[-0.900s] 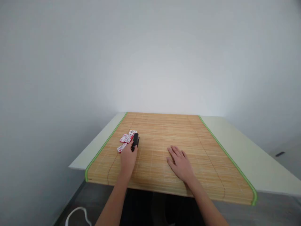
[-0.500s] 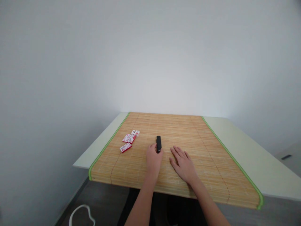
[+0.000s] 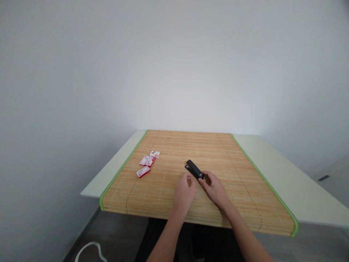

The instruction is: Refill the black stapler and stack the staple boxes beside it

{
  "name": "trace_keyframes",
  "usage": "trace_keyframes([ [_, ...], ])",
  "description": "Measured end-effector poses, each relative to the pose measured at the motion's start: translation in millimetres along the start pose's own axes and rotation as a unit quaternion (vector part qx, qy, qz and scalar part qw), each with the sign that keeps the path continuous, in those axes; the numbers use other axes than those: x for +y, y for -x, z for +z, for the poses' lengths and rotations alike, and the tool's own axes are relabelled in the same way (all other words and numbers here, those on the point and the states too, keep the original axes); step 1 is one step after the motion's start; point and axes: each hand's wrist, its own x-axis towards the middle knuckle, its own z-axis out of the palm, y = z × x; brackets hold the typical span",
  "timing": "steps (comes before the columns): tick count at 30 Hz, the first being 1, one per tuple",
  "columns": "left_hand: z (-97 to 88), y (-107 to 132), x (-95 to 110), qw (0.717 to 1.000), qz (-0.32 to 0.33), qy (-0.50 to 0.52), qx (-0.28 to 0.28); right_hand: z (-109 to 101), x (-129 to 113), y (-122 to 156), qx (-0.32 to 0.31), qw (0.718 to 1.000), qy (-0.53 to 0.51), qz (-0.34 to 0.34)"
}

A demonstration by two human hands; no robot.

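Observation:
A black stapler (image 3: 194, 169) lies slanted at the middle of the bamboo mat (image 3: 174, 196). My right hand (image 3: 215, 189) is closed on its near end, with fingers and thumb pinching it. My left hand (image 3: 184, 190) hovers just left of the stapler with its fingers loosely curled and nothing in them; its fingertips are a short way from the stapler's side. Several small red and white boxes (image 3: 148, 162) lie apart on the mat's left part, well left of both hands.
The mat has green edging (image 3: 120, 170) and covers most of a pale table (image 3: 275, 163) set against a white wall. A white cable (image 3: 88, 251) lies on the floor at the lower left. A small dark object (image 3: 324, 178) sits at the far right.
My left hand carried the stapler from beside the boxes to the mat's middle and let go of it. My right hand, earlier flat on the mat, now grips its near end.

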Motion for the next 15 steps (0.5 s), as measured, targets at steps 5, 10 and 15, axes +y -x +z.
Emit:
trace_keyframes([
  [5,-51.4,-52.2,-32.3,0.987,0.094,-0.129,-0.002,-12.7,7.0,-17.5,-0.039,0.998,-0.014,-0.042],
  [10,-59.3,-87.6,-53.4,0.969,0.166,-0.153,-0.106,-28.0,12.1,-37.9,-0.117,0.991,-0.020,-0.059],
  [15,-50.0,-92.3,-58.9,0.969,0.170,-0.144,-0.104,-35.0,16.3,-49.9,-0.154,0.986,-0.026,-0.060],
])
